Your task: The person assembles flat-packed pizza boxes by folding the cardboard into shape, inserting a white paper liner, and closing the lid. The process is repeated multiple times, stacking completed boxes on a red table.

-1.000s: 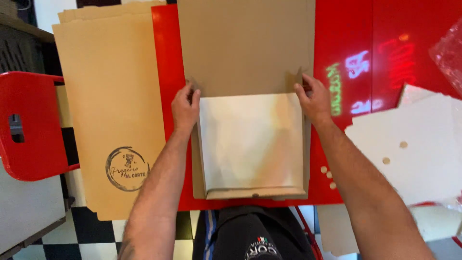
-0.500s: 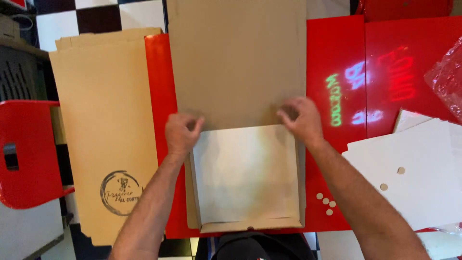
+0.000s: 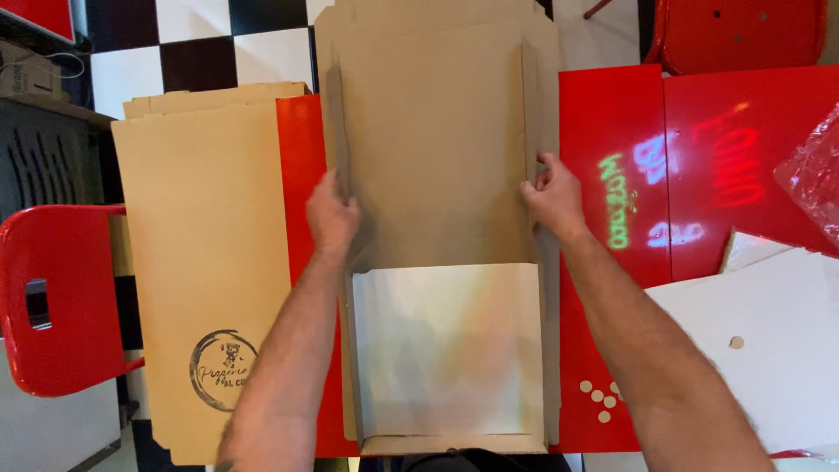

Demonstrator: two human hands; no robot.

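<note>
A flat brown cardboard pizza box (image 3: 437,149) lies open on a red table (image 3: 612,114), its white-lined base (image 3: 446,350) nearest me. My left hand (image 3: 330,214) grips the left side flap of the lid half and holds it raised. My right hand (image 3: 551,197) pinches the right side flap, which also stands up. Both forearms reach in from the bottom of the view on either side of the base.
A stack of flat brown box blanks (image 3: 205,262) with a round dark stamp lies to the left. White cardboard sheets (image 3: 769,350) lie at right, clear plastic wrap (image 3: 813,175) beyond. Red chairs (image 3: 52,297) stand left and far right. Coloured light reflects on the table.
My hands have moved away from me, from the fold line by the white base up onto the lid's side flaps, which now stand raised. The view has shifted forward.
</note>
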